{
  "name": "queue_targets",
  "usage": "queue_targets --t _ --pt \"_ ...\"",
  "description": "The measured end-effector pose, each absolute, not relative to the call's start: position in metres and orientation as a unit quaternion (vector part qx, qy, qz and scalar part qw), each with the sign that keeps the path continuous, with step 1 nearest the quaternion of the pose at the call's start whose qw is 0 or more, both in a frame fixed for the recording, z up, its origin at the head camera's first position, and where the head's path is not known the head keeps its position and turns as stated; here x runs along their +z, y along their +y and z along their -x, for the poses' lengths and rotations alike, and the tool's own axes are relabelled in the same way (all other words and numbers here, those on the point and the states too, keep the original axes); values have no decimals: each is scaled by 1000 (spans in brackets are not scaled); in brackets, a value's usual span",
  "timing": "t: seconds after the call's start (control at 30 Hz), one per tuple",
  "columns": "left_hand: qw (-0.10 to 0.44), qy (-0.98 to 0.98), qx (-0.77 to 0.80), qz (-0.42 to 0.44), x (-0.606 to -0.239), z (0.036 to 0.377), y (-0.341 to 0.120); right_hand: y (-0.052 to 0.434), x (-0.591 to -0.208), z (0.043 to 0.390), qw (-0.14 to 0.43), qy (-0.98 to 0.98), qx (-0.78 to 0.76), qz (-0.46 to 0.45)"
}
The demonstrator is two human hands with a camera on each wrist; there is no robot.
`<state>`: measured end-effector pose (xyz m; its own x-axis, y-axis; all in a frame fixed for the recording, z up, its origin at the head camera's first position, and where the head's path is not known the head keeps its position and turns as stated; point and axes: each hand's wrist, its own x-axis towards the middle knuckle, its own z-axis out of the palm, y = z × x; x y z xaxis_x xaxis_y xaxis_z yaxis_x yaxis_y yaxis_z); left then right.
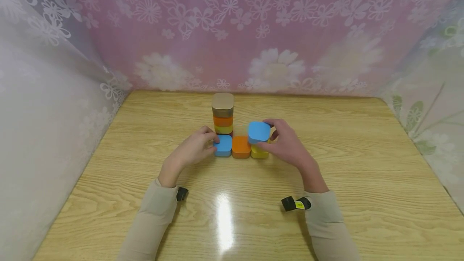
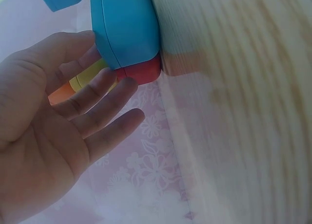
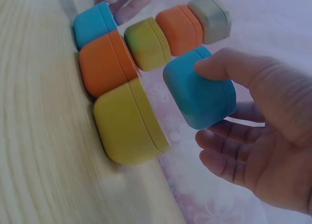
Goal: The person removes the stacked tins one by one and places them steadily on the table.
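Now the right hand (image 1: 286, 144) pinches a light, rigid, rounded blue plastic block (image 1: 259, 131) by its smooth sides above the yellow block (image 1: 259, 152); left hand (image 1: 193, 148) fingers, relaxed, touch the surface-level blue block (image 1: 223, 145)

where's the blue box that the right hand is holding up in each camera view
Head: blue box centre, pinched by the right hand, above the yellow box.
Left wrist: only a blue corner at the top left, probably it.
Right wrist: blue box centre right.
Shared landmark: orange box in the row.

Bright, glare on table (image 1: 224, 220), blurry wrist views
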<state>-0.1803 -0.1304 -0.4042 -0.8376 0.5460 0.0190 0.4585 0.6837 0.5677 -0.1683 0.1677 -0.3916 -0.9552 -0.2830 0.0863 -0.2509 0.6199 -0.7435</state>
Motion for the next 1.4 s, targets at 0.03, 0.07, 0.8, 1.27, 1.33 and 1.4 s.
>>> queue_targets --t 0.03,0.07,0.8,1.27,1.33,1.4 --pt "77 914 288 -274 -404 180 -130 169 -391 168 21 900 -411 146" --pt "78 915 288 -273 -404 180 -130 171 -391 169 22 900 -411 144" --pt "77 914 285 -278 -406 181 -131 216 -386 170 64 907 -396 128" --pt "78 915 287 -272 -409 183 -132 228 -388 170 118 911 -377 117" --pt "77 915 287 -272 -409 183 -132 227 -389 170 125 911 -375 117" --pt "77 916 287 -272 -409 183 -132 227 -391 171 130 911 -373 116"
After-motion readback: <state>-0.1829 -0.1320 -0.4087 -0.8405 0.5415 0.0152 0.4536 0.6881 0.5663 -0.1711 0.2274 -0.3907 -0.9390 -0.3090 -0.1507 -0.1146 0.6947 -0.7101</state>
